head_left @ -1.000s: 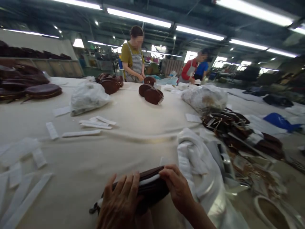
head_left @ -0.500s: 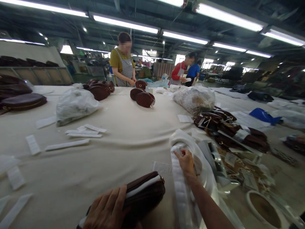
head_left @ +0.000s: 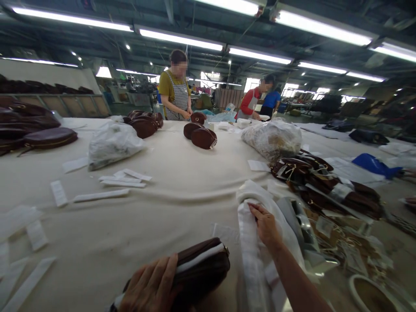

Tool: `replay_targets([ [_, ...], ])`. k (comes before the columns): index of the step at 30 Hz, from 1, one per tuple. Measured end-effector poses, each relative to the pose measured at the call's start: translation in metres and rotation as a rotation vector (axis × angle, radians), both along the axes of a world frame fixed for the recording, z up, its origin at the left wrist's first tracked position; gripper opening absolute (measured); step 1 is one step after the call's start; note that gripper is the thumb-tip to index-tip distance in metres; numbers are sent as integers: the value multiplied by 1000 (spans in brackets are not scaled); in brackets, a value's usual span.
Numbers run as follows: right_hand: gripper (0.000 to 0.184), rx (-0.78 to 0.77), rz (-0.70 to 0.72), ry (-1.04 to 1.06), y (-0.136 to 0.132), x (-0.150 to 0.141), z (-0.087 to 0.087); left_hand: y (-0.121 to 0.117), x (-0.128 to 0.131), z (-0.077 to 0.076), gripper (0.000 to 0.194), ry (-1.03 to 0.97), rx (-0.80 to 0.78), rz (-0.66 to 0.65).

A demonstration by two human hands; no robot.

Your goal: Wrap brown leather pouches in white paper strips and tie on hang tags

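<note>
My left hand [head_left: 152, 281] is wrapped over a dark brown leather bag [head_left: 208, 271], which lies at a slant at the bottom centre. A white strip [head_left: 203, 255] runs along the top of the bag by its zipper, and a small metal ring shows at the far end. To the right, my right hand [head_left: 267, 224] pinches the edge of a long white padded strip [head_left: 248, 247] that curls over at its far end. The fingertips press on its surface, and the underside of the grip is hidden.
Loose white strips [head_left: 102, 196] and a filled plastic bag [head_left: 113, 147] lie left. Brown round bags [head_left: 203, 138] stand mid-table. At right are another plastic bag [head_left: 274, 136], piled brown bags [head_left: 351, 195] and a tape roll [head_left: 372, 294]. A person in a checked apron [head_left: 178, 97] works opposite.
My right hand has shifted slightly on the white padded strip, its fingers now flatter on the edge. My left hand keeps its hold on the bag. The whole view has swung a little left.
</note>
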State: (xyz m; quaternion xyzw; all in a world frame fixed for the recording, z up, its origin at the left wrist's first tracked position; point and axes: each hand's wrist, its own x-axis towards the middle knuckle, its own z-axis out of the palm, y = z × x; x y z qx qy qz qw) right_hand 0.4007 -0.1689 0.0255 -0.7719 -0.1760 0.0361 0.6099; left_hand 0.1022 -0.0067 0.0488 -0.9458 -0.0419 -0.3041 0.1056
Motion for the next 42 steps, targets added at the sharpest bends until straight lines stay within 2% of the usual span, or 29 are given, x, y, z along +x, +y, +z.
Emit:
replay_targets([
  [2, 32, 46, 117, -21, 11, -17, 17, -1, -1, 3, 34, -4, -41, -13],
  [4, 24, 79, 310, -70, 25, -40, 35, -3, -2, 5, 31, -16, -90, -34],
  [6, 19, 69, 629, -175, 38, -63, 50, -4, -2, 6, 28, -31, -148, -78],
  [9, 23, -7, 1112, -327, 53, -86, 66, -3, -1, 2, 33, -52, -286, -120],
  [11, 24, -52, 1280, -337, 60, -92, 70, -3, 0, -3, 44, -62, -363, -85],
  [13, 26, -82, 1372, -312, 65, -94, 71, -3, -1, -5, 53, -62, -394, -31],
  [17, 27, -130, 1414, -242, 73, -92, 67, -2, -2, 3, 55, 8, -429, 38],
  [21, 25, -131, 1409, -282, 80, -89, 63, 0, -1, 14, 53, 124, -438, -32],
  [24, 25, -147, 1448, -284, 85, -87, 60, 0, -1, 15, 41, 145, -466, -88],
  [27, 25, -142, 1456, -264, 88, -85, 55, 0, 1, 15, 35, 147, -462, -81],
  [32, 20, -138, 1459, -114, 99, -80, 38, 2, 2, 17, 34, 118, -456, -97],
  [36, 18, -181, 1430, 83, 107, -77, 19, 5, 2, 11, 37, 60, -471, -165],
  [39, 22, -180, 1382, 153, 104, -76, 7, 10, 4, 11, 37, -4, -571, -238],
  [42, 25, -125, 1215, 167, 93, -81, -2, 19, 7, 23, 31, 39, -854, -273],
])
